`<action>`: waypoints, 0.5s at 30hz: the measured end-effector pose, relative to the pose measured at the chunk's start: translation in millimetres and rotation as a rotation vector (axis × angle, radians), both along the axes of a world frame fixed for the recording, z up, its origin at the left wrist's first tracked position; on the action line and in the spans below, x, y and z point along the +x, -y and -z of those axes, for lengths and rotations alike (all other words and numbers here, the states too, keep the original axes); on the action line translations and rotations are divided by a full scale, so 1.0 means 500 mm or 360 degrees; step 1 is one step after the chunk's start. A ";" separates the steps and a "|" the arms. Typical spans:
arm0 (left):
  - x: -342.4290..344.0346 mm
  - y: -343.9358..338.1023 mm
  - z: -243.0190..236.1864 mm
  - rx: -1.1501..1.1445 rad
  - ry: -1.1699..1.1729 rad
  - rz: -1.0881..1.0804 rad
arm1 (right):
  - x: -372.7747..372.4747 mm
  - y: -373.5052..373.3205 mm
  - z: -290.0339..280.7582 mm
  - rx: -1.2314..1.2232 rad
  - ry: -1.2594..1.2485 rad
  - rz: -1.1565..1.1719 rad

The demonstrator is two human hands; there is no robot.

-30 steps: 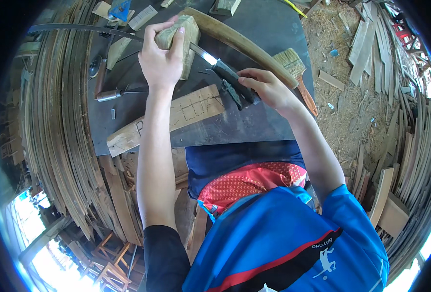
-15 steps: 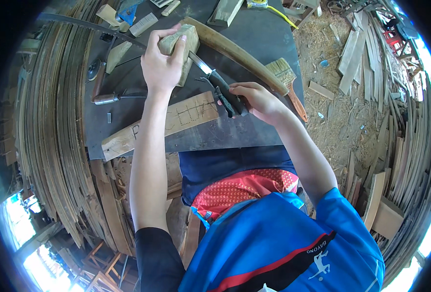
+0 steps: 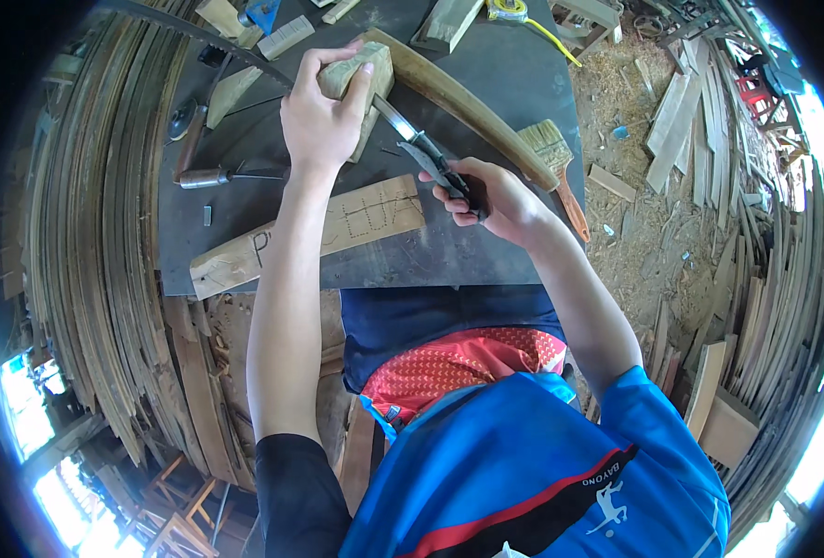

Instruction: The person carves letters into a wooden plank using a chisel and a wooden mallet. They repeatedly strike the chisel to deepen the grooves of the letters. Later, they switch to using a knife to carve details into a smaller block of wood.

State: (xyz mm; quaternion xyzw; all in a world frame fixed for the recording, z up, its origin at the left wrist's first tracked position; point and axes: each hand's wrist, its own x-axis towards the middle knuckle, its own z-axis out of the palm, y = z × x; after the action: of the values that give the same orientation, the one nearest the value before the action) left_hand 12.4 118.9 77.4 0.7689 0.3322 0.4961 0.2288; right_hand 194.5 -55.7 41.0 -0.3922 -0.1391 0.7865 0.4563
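Observation:
My left hand [image 3: 319, 121] grips a rough wooden block [image 3: 378, 71] near the table's far side, thumb along its top. In my closed right hand [image 3: 494, 200] is a black-handled tool [image 3: 449, 175], with loose dark strips on the handle. Its bright metal shaft [image 3: 393, 115] runs toward the block's near right side; where it ends is hidden. A long toothed saw blade [image 3: 217, 44] reaches from the upper left to my left hand, and I cannot tell whether it joins the tool. Below lies a plank [image 3: 375, 214] with dark markings.
On the dark table [image 3: 431, 260] lie a curved wooden piece [image 3: 468, 107], a brush [image 3: 547, 149], a yellow tape measure [image 3: 508, 9] and a wooden-handled tool [image 3: 204, 178]. Timber strips [image 3: 96, 251] stand along the left; more boards [image 3: 677, 116] lie on the right floor.
My right fingers have curled more fully around the black handle, and its loose strips lie differently. My left hand keeps its grip on the block. The whole view has shifted slightly.

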 end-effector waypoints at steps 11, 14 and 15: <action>0.002 0.000 -0.002 0.0012 -0.0010 -0.0010 | -0.024 -0.007 -0.005 0.0480 0.1494 -0.0035; 0.006 0.001 0.000 0.0003 0.0002 0.0001 | -0.016 -0.018 0.024 0.0833 0.2084 -0.0012; 0.003 0.000 0.001 0.0011 0.0015 0.0000 | -0.022 -0.021 0.020 0.0957 0.2245 0.0008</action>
State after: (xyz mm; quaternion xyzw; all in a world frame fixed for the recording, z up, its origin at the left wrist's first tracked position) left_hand 14.1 118.8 77.0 0.7673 0.3293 0.5009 0.2277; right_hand 183.4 -45.1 31.0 -0.6606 -0.6045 0.2773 0.3483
